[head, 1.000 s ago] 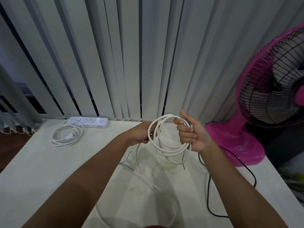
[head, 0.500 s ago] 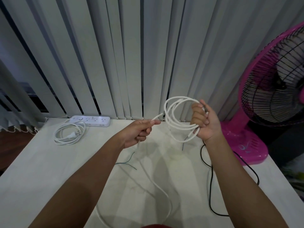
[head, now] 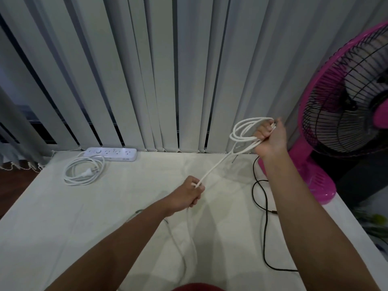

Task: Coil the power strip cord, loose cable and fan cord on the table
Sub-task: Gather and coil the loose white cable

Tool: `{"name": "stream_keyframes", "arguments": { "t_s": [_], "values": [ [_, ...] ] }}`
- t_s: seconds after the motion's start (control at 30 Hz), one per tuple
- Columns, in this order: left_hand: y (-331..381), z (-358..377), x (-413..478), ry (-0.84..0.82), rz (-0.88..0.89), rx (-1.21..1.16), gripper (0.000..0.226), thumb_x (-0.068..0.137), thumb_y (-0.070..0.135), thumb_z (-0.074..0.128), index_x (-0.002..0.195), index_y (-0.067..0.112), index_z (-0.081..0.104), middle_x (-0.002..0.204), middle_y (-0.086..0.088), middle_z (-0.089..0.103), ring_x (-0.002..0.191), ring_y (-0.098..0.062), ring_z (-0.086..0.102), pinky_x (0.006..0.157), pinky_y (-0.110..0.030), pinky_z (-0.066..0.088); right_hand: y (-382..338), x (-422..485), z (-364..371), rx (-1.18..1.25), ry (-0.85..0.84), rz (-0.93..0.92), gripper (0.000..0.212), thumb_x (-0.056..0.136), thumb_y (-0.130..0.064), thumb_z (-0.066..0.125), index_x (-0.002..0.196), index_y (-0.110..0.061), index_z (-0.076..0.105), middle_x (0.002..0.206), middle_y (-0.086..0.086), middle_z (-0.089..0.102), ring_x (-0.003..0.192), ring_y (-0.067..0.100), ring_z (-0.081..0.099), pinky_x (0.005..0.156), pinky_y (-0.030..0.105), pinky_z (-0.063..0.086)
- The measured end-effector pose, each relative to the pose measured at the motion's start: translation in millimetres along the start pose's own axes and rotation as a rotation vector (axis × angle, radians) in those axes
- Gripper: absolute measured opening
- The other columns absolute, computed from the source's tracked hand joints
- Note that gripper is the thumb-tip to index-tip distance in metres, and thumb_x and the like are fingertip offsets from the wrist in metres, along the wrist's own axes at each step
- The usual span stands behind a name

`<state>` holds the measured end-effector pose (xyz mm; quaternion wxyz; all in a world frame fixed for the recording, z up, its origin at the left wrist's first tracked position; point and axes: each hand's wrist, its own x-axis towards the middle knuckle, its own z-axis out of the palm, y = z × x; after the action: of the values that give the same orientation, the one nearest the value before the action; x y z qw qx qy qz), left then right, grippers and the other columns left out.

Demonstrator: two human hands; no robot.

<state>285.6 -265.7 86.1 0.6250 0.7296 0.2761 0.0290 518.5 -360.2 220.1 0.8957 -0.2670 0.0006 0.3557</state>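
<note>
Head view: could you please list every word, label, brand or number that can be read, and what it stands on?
No text can be read.
Power strip: small dark mark on its near side, too small and blurred to read.
Pink fan: no lettering shows.

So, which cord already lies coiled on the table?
The white power strip cord, back left. The loose white cable runs between the left hand and right hand; the black fan cord sprawls uncoiled.
</note>
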Motion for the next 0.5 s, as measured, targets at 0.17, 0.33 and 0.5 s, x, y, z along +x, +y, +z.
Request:
{"name": "stream_keyframes", "arguments": {
  "t_s": [0.17, 0.33, 0.5],
  "values": [
    [7.9, -2.2, 3.2, 0.308, 0.099, 0.024, 0.016, 0.089, 0.03, 0.062, 0.081, 0.017, 0.057, 0.067, 0.004, 0.066, 0.044, 0.005, 0.046, 0.049, -0.014, 0.037, -1.8, 7.5, -0.6, -0.228, 0.187, -0.179, 0.043, 0.101, -0.045, 0.032, 0.065, -0.022, 0.038, 0.039, -0.008, 0.033, 0.03, 0.006, 0.026, 0.031, 0.017, 0.02],
    [48.8, -6.5, 1.3, 0.181, 0.176, 0.556, 0.025, 0.092, 0.039, 0.051, 0.073, 0.024, 0.056, 0.062, 0.01, 0.067, 0.047, 0.007, 0.05, 0.051, -0.023, 0.035, 22.7, 6.5, -3.0, -0.693, 0.185, -0.274, 0.044, 0.1, -0.047, 0.035, 0.066, -0.02, 0.039, 0.039, -0.007, 0.038, 0.03, 0.008, 0.032, 0.033, 0.016, 0.026],
    [96.7, -17.5, -0.1, 0.036, 0.306, 0.633, 0.031, 0.097, 0.044, 0.042, 0.075, 0.028, 0.058, 0.059, 0.011, 0.059, 0.052, 0.005, 0.05, 0.057, -0.022, 0.039, 52.0, -2.2, -14.7, -1.258, -0.062, -0.253, 0.025, 0.1, -0.044, 0.037, 0.098, -0.02, 0.038, 0.059, -0.002, 0.041, 0.037, 0.004, 0.036, 0.034, 0.017, 0.03]
  ]
}}
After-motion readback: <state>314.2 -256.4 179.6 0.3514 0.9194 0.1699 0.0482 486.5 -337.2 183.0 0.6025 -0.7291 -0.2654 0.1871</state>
